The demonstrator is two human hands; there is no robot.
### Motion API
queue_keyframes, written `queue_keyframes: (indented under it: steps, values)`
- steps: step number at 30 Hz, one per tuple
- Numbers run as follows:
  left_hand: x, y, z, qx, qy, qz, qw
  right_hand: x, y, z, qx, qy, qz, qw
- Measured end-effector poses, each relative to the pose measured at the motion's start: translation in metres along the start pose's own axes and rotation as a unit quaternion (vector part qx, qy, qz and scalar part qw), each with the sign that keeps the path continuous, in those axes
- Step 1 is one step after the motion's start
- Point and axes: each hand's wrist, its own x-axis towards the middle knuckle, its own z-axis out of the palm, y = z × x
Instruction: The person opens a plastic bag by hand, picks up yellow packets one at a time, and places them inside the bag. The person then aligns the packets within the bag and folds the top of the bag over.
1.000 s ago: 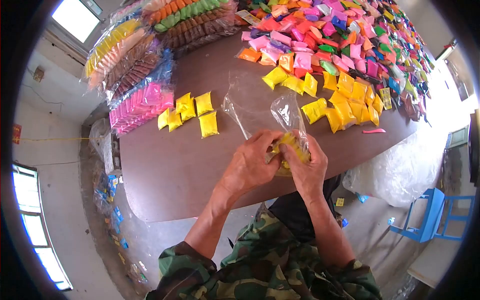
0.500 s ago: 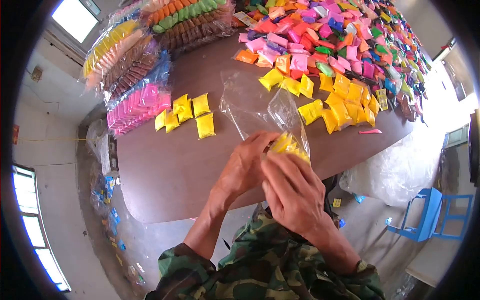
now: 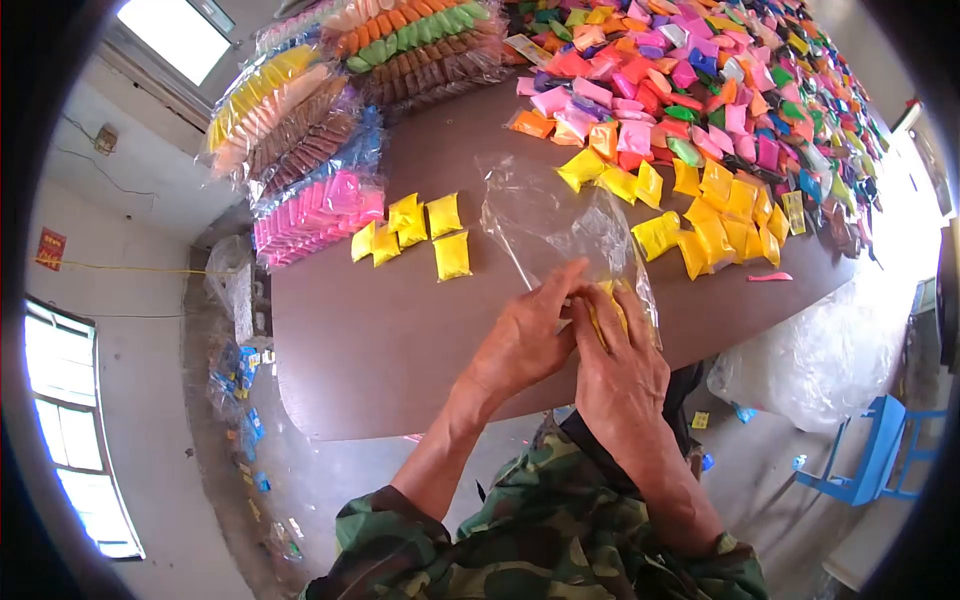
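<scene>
A clear plastic bag lies on the brown table, its wide part stretching away from my hands. Yellow packets sit inside its near end, mostly covered by my fingers. My left hand is closed on the bag's edge beside these packets. Over them lies my right hand, its fingers bent and pressed on the bagged packets. Several loose yellow packets are left of the bag, and a heap of yellow packets is to its right.
Bagged rows of coloured packets are stacked at the back left. A large multicoloured heap fills the back right. A pink tool lies near the table's right edge. A blue stool stands on the floor.
My right hand has moved from the near side of the bagged packets to lie over them, covering more of them. The whole view has shifted, with things appearing further right.
</scene>
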Motion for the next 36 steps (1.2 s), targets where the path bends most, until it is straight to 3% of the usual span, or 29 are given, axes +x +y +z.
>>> queue_keyframes:
  steps: [2, 8, 11, 14, 17, 21, 29, 33, 36]
  values:
    - [0.000, 0.001, 0.000, -0.015, -0.003, -0.003, 1.000, 0.001, 0.001, -0.001, 0.000, -0.003, 0.000, 1.000]
    - [-0.010, -0.011, -0.056, 0.143, 0.085, -0.051, 0.985, 0.002, 0.002, -0.002, 0.003, -0.008, -0.002, 1.000]
    - [-0.014, -0.049, -0.074, 0.353, 0.114, -0.064, 0.926, 0.000, 0.003, 0.001, 0.004, 0.005, -0.010, 1.000]
    - [-0.003, -0.064, -0.076, 0.385, 0.153, -0.108, 0.904, 0.000, 0.003, 0.002, 0.007, 0.018, -0.014, 1.000]
    - [0.016, -0.071, -0.076, 0.436, 0.137, -0.106, 0.883, 0.000, 0.003, 0.001, 0.010, 0.016, -0.016, 1.000]
    - [0.014, -0.077, -0.076, 0.438, 0.090, -0.107, 0.888, 0.000, 0.003, 0.001, 0.015, 0.017, -0.013, 1.000]
    - [-0.086, -0.010, -0.067, 0.384, 0.061, -0.104, 0.915, 0.000, 0.003, 0.002, 0.023, 0.021, -0.013, 0.999]
    - [-0.104, -0.017, -0.078, 0.366, 0.110, -0.091, 0.920, 0.000, 0.004, 0.002, 0.022, 0.016, -0.017, 0.999]
    - [-0.085, -0.022, -0.087, 0.339, 0.135, -0.181, 0.913, 0.000, 0.003, 0.002, 0.028, 0.018, -0.018, 0.999]
